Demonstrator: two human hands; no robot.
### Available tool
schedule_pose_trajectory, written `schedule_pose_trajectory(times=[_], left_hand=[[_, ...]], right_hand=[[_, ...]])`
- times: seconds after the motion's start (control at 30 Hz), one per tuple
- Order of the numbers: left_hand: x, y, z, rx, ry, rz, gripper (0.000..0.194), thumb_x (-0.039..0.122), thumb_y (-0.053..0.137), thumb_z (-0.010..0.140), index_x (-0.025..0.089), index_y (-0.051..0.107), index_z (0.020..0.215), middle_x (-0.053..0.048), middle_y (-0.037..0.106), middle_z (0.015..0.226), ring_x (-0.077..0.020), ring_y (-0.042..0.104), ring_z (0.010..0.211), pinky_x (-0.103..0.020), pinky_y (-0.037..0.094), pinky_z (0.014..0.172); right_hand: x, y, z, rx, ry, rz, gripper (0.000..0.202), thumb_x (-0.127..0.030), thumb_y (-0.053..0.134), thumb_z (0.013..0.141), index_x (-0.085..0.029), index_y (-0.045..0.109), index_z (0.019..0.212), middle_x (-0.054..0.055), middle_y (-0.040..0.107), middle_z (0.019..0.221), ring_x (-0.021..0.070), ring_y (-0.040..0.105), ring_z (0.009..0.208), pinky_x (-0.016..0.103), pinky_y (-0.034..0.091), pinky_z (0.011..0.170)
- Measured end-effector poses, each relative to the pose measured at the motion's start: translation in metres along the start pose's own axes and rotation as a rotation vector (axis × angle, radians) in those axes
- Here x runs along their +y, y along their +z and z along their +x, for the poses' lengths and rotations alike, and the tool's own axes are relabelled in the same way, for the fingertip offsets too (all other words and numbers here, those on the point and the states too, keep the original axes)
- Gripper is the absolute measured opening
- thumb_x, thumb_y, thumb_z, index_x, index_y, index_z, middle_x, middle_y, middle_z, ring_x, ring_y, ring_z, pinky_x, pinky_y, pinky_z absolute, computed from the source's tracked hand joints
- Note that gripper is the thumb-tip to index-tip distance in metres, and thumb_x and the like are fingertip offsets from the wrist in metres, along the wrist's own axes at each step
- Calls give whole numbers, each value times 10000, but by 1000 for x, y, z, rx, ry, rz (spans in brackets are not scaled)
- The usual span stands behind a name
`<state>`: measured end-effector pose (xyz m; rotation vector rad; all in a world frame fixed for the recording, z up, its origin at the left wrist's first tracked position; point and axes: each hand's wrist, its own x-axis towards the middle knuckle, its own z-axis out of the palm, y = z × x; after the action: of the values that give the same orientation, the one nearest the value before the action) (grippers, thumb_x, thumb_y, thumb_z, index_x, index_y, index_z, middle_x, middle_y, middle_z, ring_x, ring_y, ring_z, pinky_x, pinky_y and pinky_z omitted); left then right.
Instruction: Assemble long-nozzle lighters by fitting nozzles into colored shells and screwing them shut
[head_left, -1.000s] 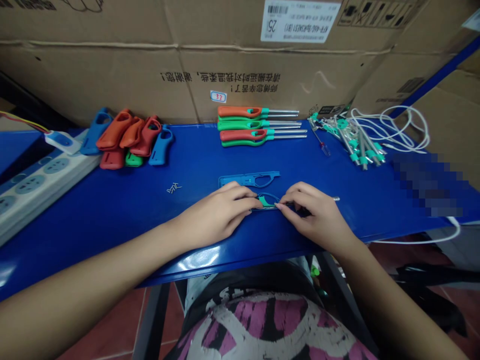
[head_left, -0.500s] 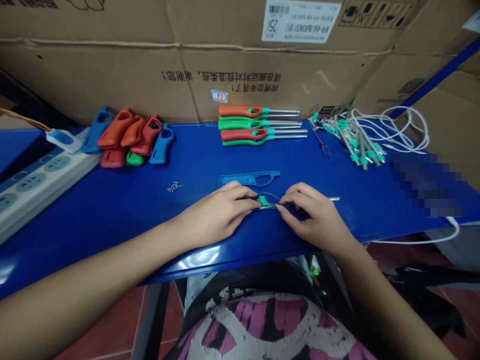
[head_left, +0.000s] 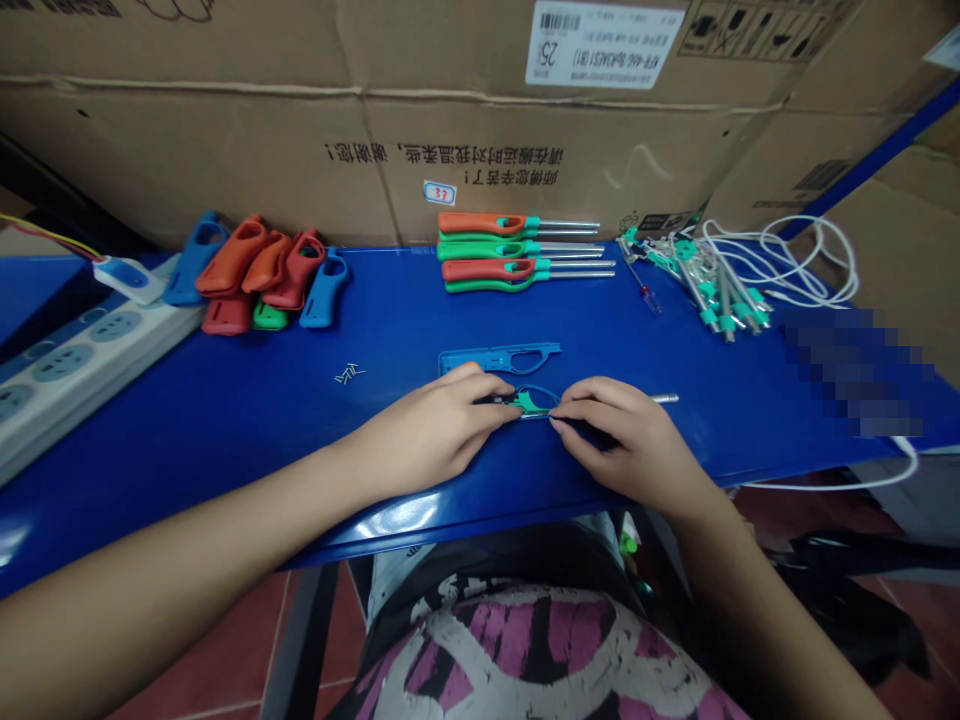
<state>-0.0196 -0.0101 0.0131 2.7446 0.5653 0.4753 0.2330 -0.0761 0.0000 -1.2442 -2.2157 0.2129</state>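
Currently, left fingers and right fingers pinching open blue lighter, tag on carton reading "33"

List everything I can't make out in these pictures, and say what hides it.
All in the head view:
Start of the metal rod: hidden by the right hand.
Lower left edge of the blue half-shell: behind the left hand.
Anything pinched by the right fingertips: too small.
Count of the small metal pieces: too small, overlapping.
Dark object at right: blurred into blocks.
Power strip, near end: cut off by the left edge.
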Motion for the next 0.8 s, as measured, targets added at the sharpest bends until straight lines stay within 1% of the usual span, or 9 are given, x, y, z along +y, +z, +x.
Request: schedule_pose_trajectory(times=[0.37,0.53,0.8], left_hand=[[0,-1,-1,5,4,-25,301,172,454,1020,207,656,1240,-105,644,1261,-237,570,1153,-417,527,990],[0,0,-1,3,0,-23,297,163,459,1015,180,676,1217,-115,643,1250,-242,568,1133,-420,528,983],[0,0,1,5,-8,-29,290,164,465,1015,175,678,1212,-112,648,1244,-241,570,1135,-418,528,987]], right_hand=[[-1,0,0,11,-15,3,117,-201,607,939,-226,691,1015,73,709,1003,200,663,918,380,543,821],[0,-1,-1,22,-31,23,120,-190,613,936,-218,702,1011,71,710,991,198,666,919,372,549,816],[-1,-1,0,10,-19,8,111,-201,615,937,-209,698,1009,74,711,1005,203,663,917,381,545,817]])
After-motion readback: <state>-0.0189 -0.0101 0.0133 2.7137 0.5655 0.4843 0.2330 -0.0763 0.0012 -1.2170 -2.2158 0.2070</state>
